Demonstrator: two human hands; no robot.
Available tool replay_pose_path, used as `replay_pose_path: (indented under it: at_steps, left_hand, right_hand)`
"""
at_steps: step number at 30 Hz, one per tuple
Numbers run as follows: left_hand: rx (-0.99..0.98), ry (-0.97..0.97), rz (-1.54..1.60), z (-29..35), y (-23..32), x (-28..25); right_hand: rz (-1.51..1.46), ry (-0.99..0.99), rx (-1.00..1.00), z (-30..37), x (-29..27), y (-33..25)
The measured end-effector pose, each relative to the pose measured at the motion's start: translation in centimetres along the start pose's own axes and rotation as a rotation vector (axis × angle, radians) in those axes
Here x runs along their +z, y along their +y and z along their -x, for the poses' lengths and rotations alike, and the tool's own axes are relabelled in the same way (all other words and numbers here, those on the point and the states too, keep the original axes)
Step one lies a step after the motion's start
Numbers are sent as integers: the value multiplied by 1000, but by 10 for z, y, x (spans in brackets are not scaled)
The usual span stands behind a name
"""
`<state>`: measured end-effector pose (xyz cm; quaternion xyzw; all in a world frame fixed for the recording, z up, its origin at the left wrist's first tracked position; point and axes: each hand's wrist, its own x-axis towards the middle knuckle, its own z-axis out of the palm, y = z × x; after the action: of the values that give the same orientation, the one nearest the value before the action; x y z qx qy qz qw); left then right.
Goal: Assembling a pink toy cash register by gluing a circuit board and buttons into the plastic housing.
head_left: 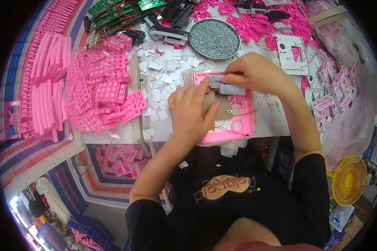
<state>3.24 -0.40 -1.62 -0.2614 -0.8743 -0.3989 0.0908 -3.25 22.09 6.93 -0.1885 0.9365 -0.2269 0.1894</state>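
A pink plastic casing (248, 125) lies on the worktable in front of me, with a flat brownish board (222, 112) and thin wires inside it. My left hand (190, 113) rests over the casing's left side, fingers stretched out and thumb spread across the board. Its fingertips reach a grey plastic piece (216, 78) at the casing's far edge. My right hand (253, 74) pinches that grey piece from the right, thumb and forefinger together. A pale grey-white rectangular part (233, 89) sits just below the pinch. What lies under my left palm is hidden.
Beyond the casing stands a round metal dish of screws (215, 38). White paper squares (157, 90) are scattered to its left. Bagged pink button parts (98, 83) and stacked pink strips (48, 100) lie left; green circuit boards (121, 12), far. White frames (292, 54) lie right.
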Motion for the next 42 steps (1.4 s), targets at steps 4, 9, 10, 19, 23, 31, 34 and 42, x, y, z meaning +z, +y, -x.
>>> replay_pose_path:
  at_steps: [4, 9, 10, 19, 23, 31, 34, 42]
  left_hand:
    - [31, -33, -107, -3, 5, -1]
    - [64, -7, -141, -2, 4, 0]
    - [79, 5, -149, -2, 3, 1]
    - [76, -45, -318, -9, 16, -8]
    - [129, -199, -215, -46, 7, -26]
    - [249, -233, -635, -169, -52, 39]
    - [289, -158, -526, -174, -49, 43]
    - [345, -47, -469, -178, -53, 41]
  right_hand:
    - [146, 166, -12, 1, 2, 3]
    - [21, 396, -260, 22, 24, 14]
    - [3, 418, -315, 23, 32, 19]
    - [-146, 439, -149, 20, 60, 24]
    - [26, 476, -318, 19, 55, 30]
    - [-217, 417, -308, 22, 57, 49]
    - [-663, 480, -286, 37, 19, 56]
    - [-1265, 317, -502, -9, -66, -32]
